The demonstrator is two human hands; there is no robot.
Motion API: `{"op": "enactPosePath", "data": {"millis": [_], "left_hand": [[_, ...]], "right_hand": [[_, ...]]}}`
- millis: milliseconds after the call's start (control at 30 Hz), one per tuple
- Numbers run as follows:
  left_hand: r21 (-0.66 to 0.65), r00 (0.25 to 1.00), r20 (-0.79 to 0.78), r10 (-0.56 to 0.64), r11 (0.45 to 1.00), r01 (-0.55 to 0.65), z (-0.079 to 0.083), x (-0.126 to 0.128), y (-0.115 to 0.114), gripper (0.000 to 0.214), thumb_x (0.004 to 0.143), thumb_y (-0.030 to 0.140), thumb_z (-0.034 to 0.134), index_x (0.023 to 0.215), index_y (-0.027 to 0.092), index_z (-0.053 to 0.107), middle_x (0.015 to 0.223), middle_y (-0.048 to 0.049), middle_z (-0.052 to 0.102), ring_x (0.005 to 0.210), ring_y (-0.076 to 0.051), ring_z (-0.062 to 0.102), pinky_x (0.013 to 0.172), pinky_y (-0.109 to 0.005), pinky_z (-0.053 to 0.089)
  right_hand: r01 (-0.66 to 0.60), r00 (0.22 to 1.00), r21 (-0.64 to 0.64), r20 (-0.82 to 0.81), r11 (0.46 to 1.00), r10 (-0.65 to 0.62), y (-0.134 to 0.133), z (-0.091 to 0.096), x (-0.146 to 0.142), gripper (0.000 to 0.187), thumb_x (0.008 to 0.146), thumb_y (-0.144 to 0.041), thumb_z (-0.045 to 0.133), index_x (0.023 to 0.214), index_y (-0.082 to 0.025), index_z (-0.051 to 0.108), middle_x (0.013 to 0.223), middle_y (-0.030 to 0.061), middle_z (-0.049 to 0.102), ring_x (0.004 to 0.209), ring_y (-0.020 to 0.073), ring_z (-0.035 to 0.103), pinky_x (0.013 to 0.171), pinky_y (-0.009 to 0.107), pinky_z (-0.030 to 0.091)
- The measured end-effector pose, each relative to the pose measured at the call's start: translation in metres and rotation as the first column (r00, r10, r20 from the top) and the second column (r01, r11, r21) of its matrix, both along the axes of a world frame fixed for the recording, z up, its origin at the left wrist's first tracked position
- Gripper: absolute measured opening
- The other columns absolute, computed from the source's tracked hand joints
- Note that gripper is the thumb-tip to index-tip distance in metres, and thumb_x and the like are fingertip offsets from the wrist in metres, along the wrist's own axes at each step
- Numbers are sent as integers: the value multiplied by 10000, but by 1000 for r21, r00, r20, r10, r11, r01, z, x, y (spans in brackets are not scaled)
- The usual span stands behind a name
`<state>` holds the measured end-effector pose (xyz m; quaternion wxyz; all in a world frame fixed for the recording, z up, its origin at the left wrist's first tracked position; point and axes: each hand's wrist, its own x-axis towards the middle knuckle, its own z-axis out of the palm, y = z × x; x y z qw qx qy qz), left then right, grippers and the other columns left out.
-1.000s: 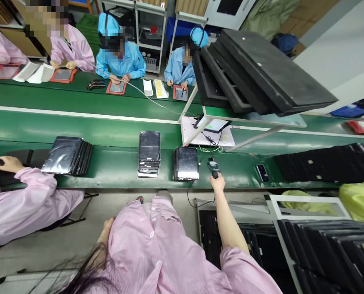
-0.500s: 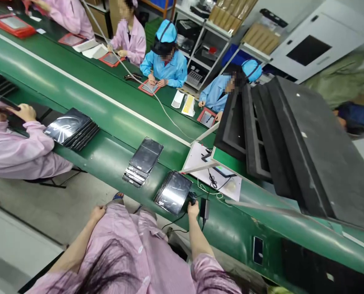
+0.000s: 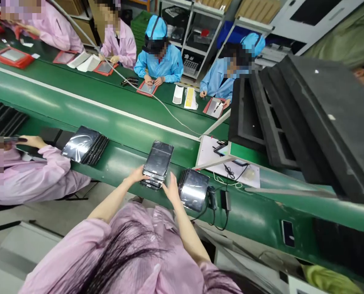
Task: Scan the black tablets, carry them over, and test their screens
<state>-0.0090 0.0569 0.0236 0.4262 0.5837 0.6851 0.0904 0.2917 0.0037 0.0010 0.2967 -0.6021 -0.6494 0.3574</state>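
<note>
A stack of dark, glossy tablets (image 3: 159, 158) lies on the green bench in front of me, its lower ones stepped out toward me. My left hand (image 3: 137, 174) is closed against the stack's left edge, thumb over the near corner. At the near right corner is my right hand (image 3: 172, 190), its fingers spread upward and thumb by the tablets. Right of that hand stands a second stack of shiny tablets (image 3: 194, 190). A black handheld scanner (image 3: 211, 197) with a cable rests beside this second stack.
A black power adapter (image 3: 225, 200) and a phone (image 3: 288, 233) lie farther right. Black foam trays (image 3: 280, 122) lean above a white board (image 3: 208, 153) with cables. Another tablet stack (image 3: 85, 145) is at left, near a co-worker in pink. Several people work across the green line (image 3: 108, 110).
My right hand has let go of the scanner and moved left to the middle tablet stack. My left hand has come up from my lap to that stack's left side. The view has shifted.
</note>
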Motion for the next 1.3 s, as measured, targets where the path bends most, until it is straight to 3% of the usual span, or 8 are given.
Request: {"op": "enactPosePath", "data": {"millis": [67, 133, 300, 567, 633, 767, 1067, 1300], "left_hand": [[-5, 994, -77, -74, 997, 74, -4, 7, 9, 781, 835, 334, 962, 1528, 204, 627, 1449, -167, 792, 1365, -327, 741, 1109, -351, 568], [-4, 985, -145, -93, 996, 94, -9, 9, 12, 648, 901, 320, 909, 1485, 192, 660, 1390, -181, 813, 1310, -330, 764, 1067, -348, 574], [-21, 968, -211, -136, 991, 135, -18, 4, 12, 469, 974, 372, 850, 1372, 151, 735, 1248, -225, 840, 1223, -367, 792, 1032, -378, 576], [28, 972, -178, -153, 987, 161, -31, -5, 2, 248, 1026, 341, 783, 1205, 170, 796, 1146, -197, 842, 1190, -353, 785, 1044, -377, 560], [78, 979, -137, -150, 984, 161, -31, -7, 3, 267, 1006, 289, 802, 1250, 183, 773, 1269, -183, 817, 1253, -325, 756, 1088, -364, 544], [169, 989, -54, -140, 975, 147, -31, -9, 8, 499, 931, 159, 842, 1400, 185, 674, 1473, -160, 716, 1332, -259, 694, 1150, -323, 516], [109, 983, -45, -179, 977, 183, -38, -10, 19, 508, 807, 193, 959, 1230, 170, 680, 1409, -154, 668, 1224, -272, 712, 1107, -354, 552], [37, 965, -99, -242, 968, 247, -40, -8, 39, 598, 715, 204, 1019, 1215, 136, 697, 1392, -194, 679, 1270, -361, 693, 1110, -373, 530]], "right_hand": [[16, 1000, -99, -1, 995, -16, 22, -14, -41, 992, 843, -353, 831, 1701, -184, 361, 1714, 238, 487, 1622, 387, 473, 1356, 589, 393], [74, 997, -149, 6, 986, -74, 36, -26, -59, 1030, 794, -301, 863, 1686, -173, 362, 1680, 236, 534, 1588, 381, 517, 1341, 569, 413], [200, 977, -138, 97, 970, -188, 33, -43, -60, 842, 802, -234, 853, 1574, -192, 521, 1520, 206, 686, 1449, 386, 645, 1259, 549, 494], [267, 957, -87, 145, 960, -253, 11, -52, -60, 607, 915, -265, 748, 1507, -208, 627, 1419, 172, 744, 1343, 360, 693, 1216, 526, 520], [286, 953, -72, 125, 956, -276, 11, -53, -58, 631, 893, -259, 739, 1513, -206, 630, 1449, 162, 718, 1313, 343, 694, 1194, 514, 546], [322, 946, -66, 56, 945, -318, 13, -54, -56, 714, 834, -229, 725, 1537, -193, 604, 1479, 153, 660, 1154, 279, 720, 1098, 446, 613], [308, 951, -122, 40, 943, -306, 21, -62, -50, 764, 732, -213, 760, 1461, -208, 533, 1453, 146, 654, 1193, 278, 701, 1114, 441, 579], [222, 975, -175, 65, 959, -214, 45, -62, -35, 699, 624, -290, 890, 1218, -242, 524, 1267, 88, 704, 1122, 277, 689, 1029, 416, 575]]}}
